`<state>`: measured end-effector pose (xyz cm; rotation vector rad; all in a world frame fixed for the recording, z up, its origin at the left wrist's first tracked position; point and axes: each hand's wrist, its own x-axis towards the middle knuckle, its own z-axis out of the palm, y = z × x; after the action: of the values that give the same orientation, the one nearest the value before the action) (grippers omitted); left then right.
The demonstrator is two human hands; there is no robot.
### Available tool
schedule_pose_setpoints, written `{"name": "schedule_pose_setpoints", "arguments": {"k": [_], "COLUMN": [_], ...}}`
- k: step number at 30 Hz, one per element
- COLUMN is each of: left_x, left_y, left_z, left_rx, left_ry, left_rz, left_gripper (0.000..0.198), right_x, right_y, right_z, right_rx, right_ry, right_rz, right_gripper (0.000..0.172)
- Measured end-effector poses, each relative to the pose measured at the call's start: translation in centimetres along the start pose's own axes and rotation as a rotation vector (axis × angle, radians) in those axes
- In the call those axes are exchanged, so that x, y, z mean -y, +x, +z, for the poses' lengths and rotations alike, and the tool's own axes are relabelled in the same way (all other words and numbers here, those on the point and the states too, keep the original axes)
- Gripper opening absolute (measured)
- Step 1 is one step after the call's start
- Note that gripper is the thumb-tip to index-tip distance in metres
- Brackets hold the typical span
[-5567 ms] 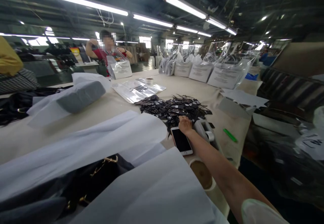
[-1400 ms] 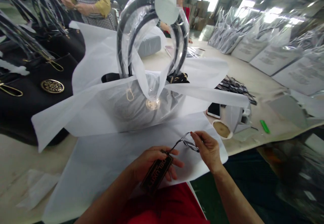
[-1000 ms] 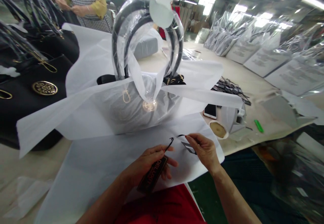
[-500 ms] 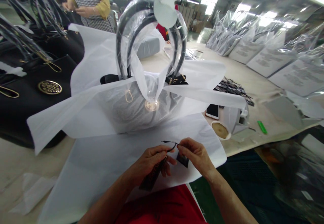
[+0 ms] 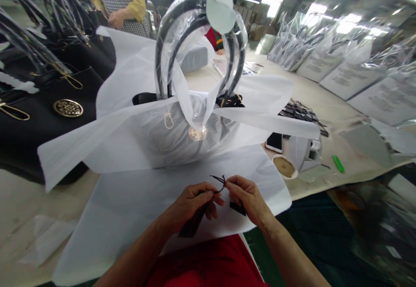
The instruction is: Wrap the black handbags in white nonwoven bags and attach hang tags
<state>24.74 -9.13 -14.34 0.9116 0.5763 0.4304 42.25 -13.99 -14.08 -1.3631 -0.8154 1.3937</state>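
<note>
The left hand [image 5: 191,200] is closed in a pinch on a long dark hang tag [image 5: 187,227], which hangs below its fingers. The right hand [image 5: 246,196] pinches the cord [image 5: 219,178], which loops up between the two thumbs. A small tag [image 5: 238,208], also dark, shows under the right palm. The hands sit close together just above a tissue sheet [image 5: 130,200] spread over the near edge of the beige table [image 5: 325,101].

Just beyond the sheet a handbag [image 5: 172,137] stands upright, wrapped in more white tissue, with its arched handles [image 5: 162,62] sleeved in clear plastic. To its right lie a phone [image 5: 275,142], a tape roll [image 5: 284,166] and a green stick [image 5: 338,163], with a pile of tags [image 5: 302,114] farther back. Black handbags [image 5: 48,114] with gold emblems crowd the left side. A row of bagged goods [image 5: 341,70] in clear plastic lines the far right. A grey block [image 5: 194,58] lies behind the handles. A co-worker [image 5: 120,1] in yellow sleeves and a checked apron stands at the far left of the table. The room is a workshop hall lit by bright ceiling lights.

The fingers hide how the cord is looped, and no lettering on the hang tag can be read. Tissue veils the handbag's body. The white object beside the phone is half covered and cannot be made out. The right edge of the view is blurred.
</note>
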Motion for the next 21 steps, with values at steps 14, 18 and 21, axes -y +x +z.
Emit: {"name": "schedule_pose_setpoints", "arguments": {"k": [14, 18, 21], "left_x": [-0.7, -0.5, 0.2], "left_y": [-1.6, -2.3, -2.5], "left_z": [0.5, 0.4, -0.5], "left_rx": [0.102, 0.173, 0.127], "left_ry": [0.122, 0.162, 0.223], "left_rz": [-0.020, -0.019, -0.025], "left_gripper": [0.034, 0.036, 0.035], "right_x": [-0.8, -0.7, 0.6], "right_y": [0.9, 1.1, 1.4], "right_z": [-0.3, -1.5, -4.6], "right_rx": [-0.310, -0.426, -0.569], "right_ry": [-0.144, -0.187, -0.235], "right_rz": [-0.045, -0.139, -0.236], "right_gripper": [0.030, 0.032, 0.034]}}
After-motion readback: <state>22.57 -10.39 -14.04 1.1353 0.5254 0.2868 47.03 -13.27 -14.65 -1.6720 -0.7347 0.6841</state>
